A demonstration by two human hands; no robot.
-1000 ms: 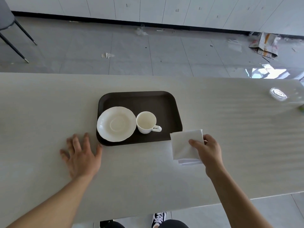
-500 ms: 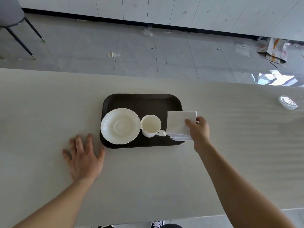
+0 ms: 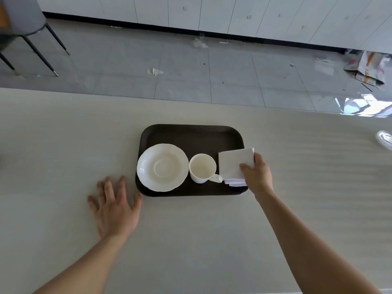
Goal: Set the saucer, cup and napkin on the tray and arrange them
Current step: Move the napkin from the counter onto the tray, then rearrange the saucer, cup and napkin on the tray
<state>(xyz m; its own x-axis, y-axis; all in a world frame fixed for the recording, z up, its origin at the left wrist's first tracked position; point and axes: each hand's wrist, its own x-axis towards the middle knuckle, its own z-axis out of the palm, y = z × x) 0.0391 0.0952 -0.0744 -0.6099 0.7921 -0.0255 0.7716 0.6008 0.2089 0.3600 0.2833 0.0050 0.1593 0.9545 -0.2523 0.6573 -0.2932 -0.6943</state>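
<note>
A dark brown tray (image 3: 191, 134) lies on the pale table. A white scalloped saucer (image 3: 162, 167) rests in its left half. A white cup (image 3: 202, 168) stands upright right of the saucer, handle pointing right. A folded white napkin (image 3: 232, 163) lies over the tray's right end, beside the cup handle. My right hand (image 3: 257, 175) pinches the napkin's right edge between thumb and fingers. My left hand (image 3: 115, 206) lies flat on the table with fingers spread, just off the tray's near-left corner, thumb close to the rim.
The long pale table (image 3: 63, 145) runs the full width of the view. A clear glass object (image 3: 385, 139) sits at its far right. Beyond the far edge is grey tiled floor with paper scraps, a chair (image 3: 25, 28) at far left and a crumpled bag (image 3: 369, 67) at far right.
My right hand carried the napkin from the table at the tray's near-right corner up onto the tray's right end. My left hand stayed flat on the table.
</note>
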